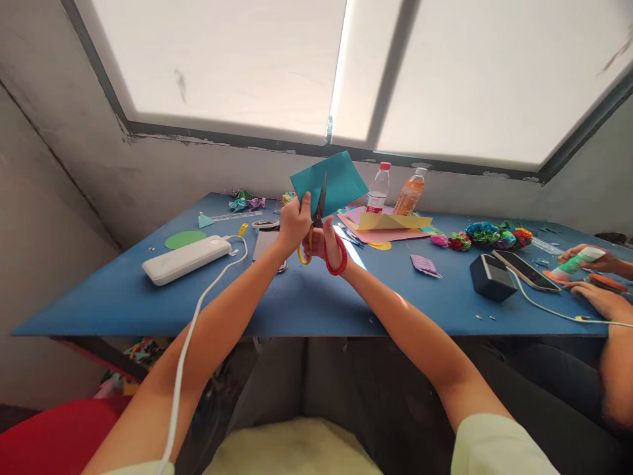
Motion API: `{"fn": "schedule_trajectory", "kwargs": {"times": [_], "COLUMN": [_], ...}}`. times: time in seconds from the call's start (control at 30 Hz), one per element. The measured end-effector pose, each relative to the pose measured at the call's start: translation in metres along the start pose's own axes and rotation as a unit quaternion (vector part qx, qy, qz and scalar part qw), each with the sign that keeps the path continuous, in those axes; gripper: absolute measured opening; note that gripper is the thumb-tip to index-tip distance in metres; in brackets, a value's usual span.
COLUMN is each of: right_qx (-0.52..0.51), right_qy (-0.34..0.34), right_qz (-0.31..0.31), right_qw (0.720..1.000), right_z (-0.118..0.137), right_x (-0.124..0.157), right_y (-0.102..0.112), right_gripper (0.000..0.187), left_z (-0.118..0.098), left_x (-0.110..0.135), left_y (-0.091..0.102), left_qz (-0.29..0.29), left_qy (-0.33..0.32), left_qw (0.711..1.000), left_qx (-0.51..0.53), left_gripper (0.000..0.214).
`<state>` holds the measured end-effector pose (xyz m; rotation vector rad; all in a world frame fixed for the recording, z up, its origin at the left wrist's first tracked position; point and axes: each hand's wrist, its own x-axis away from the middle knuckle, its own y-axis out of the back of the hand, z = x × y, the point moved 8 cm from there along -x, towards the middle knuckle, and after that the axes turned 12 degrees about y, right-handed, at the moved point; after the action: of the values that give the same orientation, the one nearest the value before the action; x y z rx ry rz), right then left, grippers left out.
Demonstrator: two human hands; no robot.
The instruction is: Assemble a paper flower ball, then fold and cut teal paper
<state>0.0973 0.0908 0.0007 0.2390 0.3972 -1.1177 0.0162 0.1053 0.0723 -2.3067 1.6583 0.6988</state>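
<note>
My left hand (293,223) pinches the lower left part of a teal sheet of paper (346,181), raised above the table. In my right hand (322,245) is a pair of scissors (321,201) with one yellow and one red handle loop. The red loop lies round the base of my thumb, while my fingers are at the yellow one. The blades point up and overlap the paper; whether they are parted is hard to make out. Both hands are close together over the middle of the blue table (316,303).
A white power bank (188,258) with a white cable lies left, beside a green paper disc (184,240). Behind stand two bottles (378,190) near coloured sheets (390,227). Crepe flowers (487,234), a black box (492,277) and a phone (527,270) lie right. Another person's hands (596,260) hold a glue stick.
</note>
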Motion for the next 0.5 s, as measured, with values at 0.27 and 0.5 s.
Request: {"fn": "schedule_trajectory", "kwargs": {"times": [0.27,0.5], "right_qx": [-0.007,-0.024], "right_qy": [-0.015,-0.009], "right_qz": [0.001,0.019], "right_qw": [1.0,0.999], "right_z": [0.0045,0.0081], "right_x": [0.0004,0.002], "right_y": [-0.0011,-0.0026], "right_gripper": [0.085,0.081], "left_z": [-0.0063,-0.0101], "left_x": [0.0077,0.0063], "left_y": [-0.0012,0.0011], "left_qz": [-0.004,-0.008], "left_qy": [-0.014,-0.028], "left_qw": [1.0,0.999], "left_qx": [-0.008,-0.016], "left_gripper": [0.044,0.042]}}
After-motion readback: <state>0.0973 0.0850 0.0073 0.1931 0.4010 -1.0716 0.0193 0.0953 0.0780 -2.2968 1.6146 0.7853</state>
